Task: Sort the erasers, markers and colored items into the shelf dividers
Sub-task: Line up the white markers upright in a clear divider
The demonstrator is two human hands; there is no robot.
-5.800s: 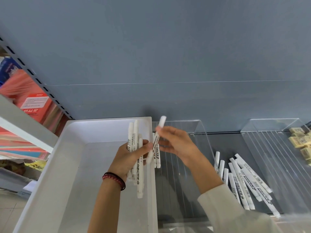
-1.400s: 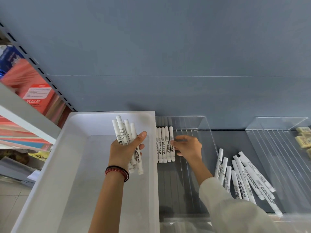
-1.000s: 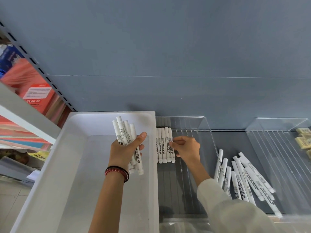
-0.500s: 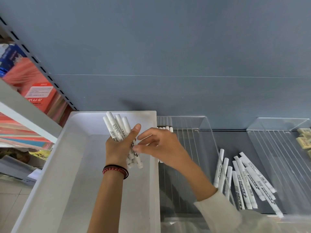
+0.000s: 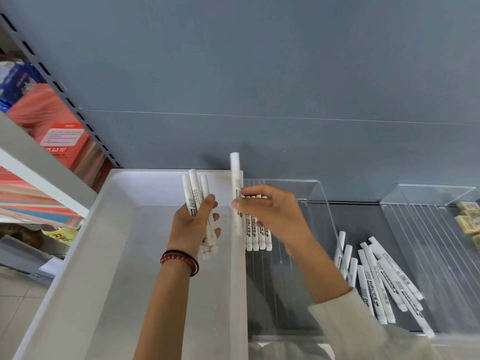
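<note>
At frame centre, gripping a bundle of markers (image 5: 194,190) in the left hand (image 5: 191,229), fingers curled round it, above the white bin (image 5: 109,255). Just right, pinching a single marker (image 5: 235,178) upright between thumb and fingers of the right hand (image 5: 272,214). Beneath that hand, showing a row of markers (image 5: 255,237) in the clear divider (image 5: 322,201); lower right, a loose pile of markers (image 5: 381,279); far right, erasers (image 5: 467,220).

place: stationery shop | evidence: slotted shelf upright (image 5: 65,97); clear dividers (image 5: 324,203); stacked packs (image 5: 62,141)
</note>
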